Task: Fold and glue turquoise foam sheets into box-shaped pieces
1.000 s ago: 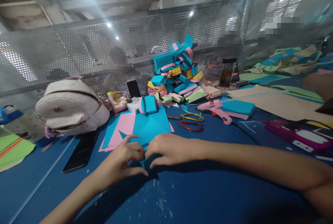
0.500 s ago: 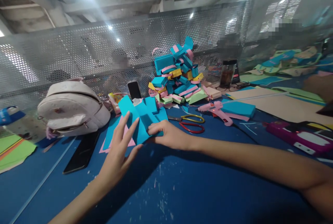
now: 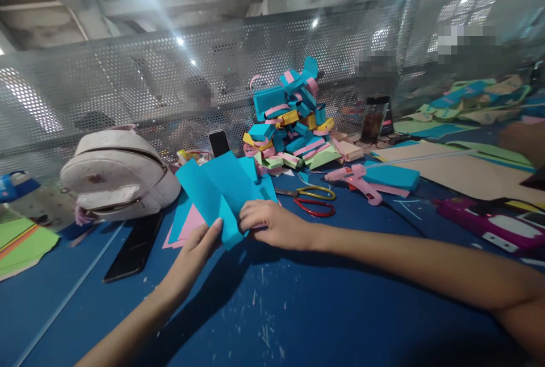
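A folded sheet of blue paper [image 3: 230, 179] is held up above the table between my two hands. My left hand [image 3: 204, 244] grips its lower left edge, thumb on the near face and the other fingers hidden behind. My right hand [image 3: 275, 224] pinches the paper's lower right side with curled fingers. Beneath and behind it lie pink paper [image 3: 191, 224] and more blue sheets. Scissors [image 3: 315, 201] with one yellow and one red handle rest just beyond my right hand. A pink glue gun [image 3: 355, 179] lies farther right.
A tall pile of folded blue, pink and yellow paper pieces [image 3: 292, 122] stands behind. On the left are a white backpack [image 3: 119, 176] and a black phone [image 3: 134, 247]. A purple power strip [image 3: 485, 225] sits at the right. A perforated metal screen [image 3: 162, 83] closes off the back.
My left hand's spread fingers have moved from the front of the blue paper to a grip on its lower edge. The paper's left part has opened outward to the left.
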Demonstrator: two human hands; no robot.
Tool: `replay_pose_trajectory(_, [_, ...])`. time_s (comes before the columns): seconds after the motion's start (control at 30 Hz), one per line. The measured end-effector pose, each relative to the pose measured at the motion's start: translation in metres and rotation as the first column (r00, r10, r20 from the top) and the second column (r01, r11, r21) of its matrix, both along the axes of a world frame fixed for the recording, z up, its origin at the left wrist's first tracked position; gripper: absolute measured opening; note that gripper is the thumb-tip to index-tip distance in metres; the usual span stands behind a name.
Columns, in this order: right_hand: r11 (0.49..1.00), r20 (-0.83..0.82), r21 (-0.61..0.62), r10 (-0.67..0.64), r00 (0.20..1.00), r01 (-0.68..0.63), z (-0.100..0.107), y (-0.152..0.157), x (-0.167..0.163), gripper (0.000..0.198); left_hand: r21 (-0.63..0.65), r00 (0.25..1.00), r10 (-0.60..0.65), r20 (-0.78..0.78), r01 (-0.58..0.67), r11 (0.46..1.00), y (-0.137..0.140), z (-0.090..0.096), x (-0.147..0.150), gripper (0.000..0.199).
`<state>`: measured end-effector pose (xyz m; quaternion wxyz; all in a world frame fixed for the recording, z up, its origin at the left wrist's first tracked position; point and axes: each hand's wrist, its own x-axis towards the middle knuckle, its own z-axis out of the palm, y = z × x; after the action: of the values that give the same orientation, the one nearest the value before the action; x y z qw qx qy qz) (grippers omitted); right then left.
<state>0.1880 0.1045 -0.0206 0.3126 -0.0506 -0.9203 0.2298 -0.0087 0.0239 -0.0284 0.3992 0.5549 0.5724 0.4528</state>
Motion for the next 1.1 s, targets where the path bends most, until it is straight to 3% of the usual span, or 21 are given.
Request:
replay_pose_trajectory(0.2, [0.998,0.062,0.057,-0.016,0.998,0.013,-0.001,-0.004,-0.001,0.018,0.160,0.967,-0.011,-0.254,0.054,0.986,-0.004,0.007,0.007,0.040])
replay_pose_trajectory(0.3, [0.998,0.058,0.061,-0.022,0.998,0.018,-0.002,-0.006,-0.001,0.018,0.240,0.961,-0.037,-0.274,0.106,0.965,-0.005,0.007,0.007,0.033])
replay_pose_trajectory(0.5, [0.999,0.044,0.038,-0.011,0.999,0.009,0.000,-0.007,-0.001,0.024,0.266,0.955,0.029,-0.295,0.053,0.962,-0.010,0.001,0.006,0.050])
replay_pose_trajectory(0.6, [1.000,0.050,-0.003,0.012,0.999,-0.011,0.001,-0.008,-0.001,0.021,0.232,0.951,0.037,-0.307,0.037,0.972,-0.015,-0.002,0.004,0.057])
replay_pose_trajectory(0.83, [0.990,0.020,-0.118,0.080,0.997,-0.077,0.006,-0.012,-0.001,0.016,0.265,0.934,-0.062,-0.352,0.163,0.950,-0.018,0.000,0.004,0.069])
replay_pose_trajectory(1.1, [0.935,-0.008,-0.345,0.085,0.996,-0.082,0.010,-0.020,-0.001,0.009,0.294,0.933,-0.087,-0.350,0.197,0.935,-0.015,0.000,0.001,0.066])
